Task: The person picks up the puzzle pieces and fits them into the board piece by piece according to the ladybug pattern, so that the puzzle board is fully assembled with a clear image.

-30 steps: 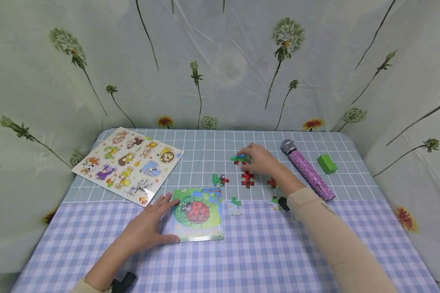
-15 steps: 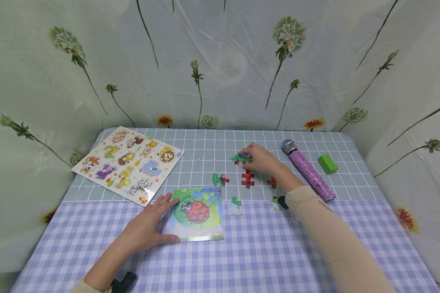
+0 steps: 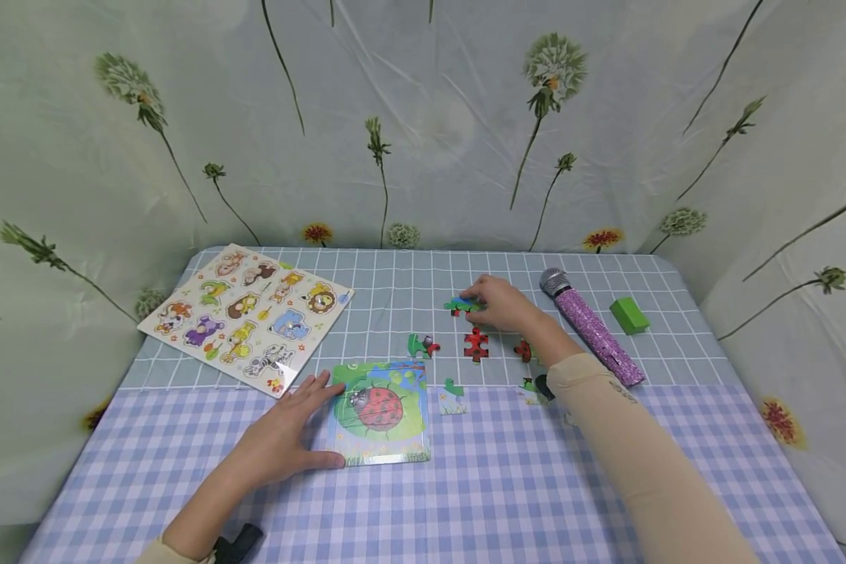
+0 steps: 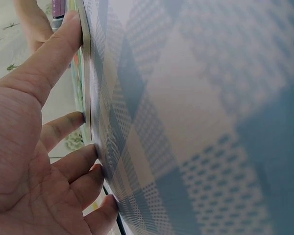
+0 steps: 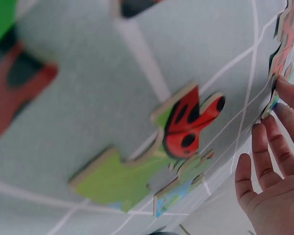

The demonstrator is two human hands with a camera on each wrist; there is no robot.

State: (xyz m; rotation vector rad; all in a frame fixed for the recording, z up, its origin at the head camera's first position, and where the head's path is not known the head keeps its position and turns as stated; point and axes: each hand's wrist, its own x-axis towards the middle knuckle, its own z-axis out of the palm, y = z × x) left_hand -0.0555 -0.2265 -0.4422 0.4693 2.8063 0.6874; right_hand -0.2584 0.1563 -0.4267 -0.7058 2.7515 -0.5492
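A square ladybug puzzle board (image 3: 382, 448) lies flat on the checked cloth. My left hand (image 3: 280, 437) rests at its left side, thumb and forefinger touching its edge; in the left wrist view the fingers (image 4: 59, 54) are spread along that edge. Further back, my right hand (image 3: 505, 304) pinches a green, blue and red jigsaw piece (image 3: 457, 306) on the tabletop. The thumb and forefinger partly hide that piece (image 5: 271, 106) in the right wrist view. Nearby lie a red spotted piece (image 3: 475, 345), a green-and-red piece (image 3: 418, 345) and a grassy piece (image 3: 454, 399).
More loose pieces (image 3: 522, 352) lie under and beside the right forearm. A board of animal pictures (image 3: 243, 313) slants at the back left. A glittery purple microphone (image 3: 595, 327) and a green block (image 3: 630, 315) are at the right. A patterned curtain (image 3: 437, 141) hangs behind.
Almost nothing differs. The right hand stays at the same jigsaw piece with only a tiny shift, and the left hand keeps still against the board.
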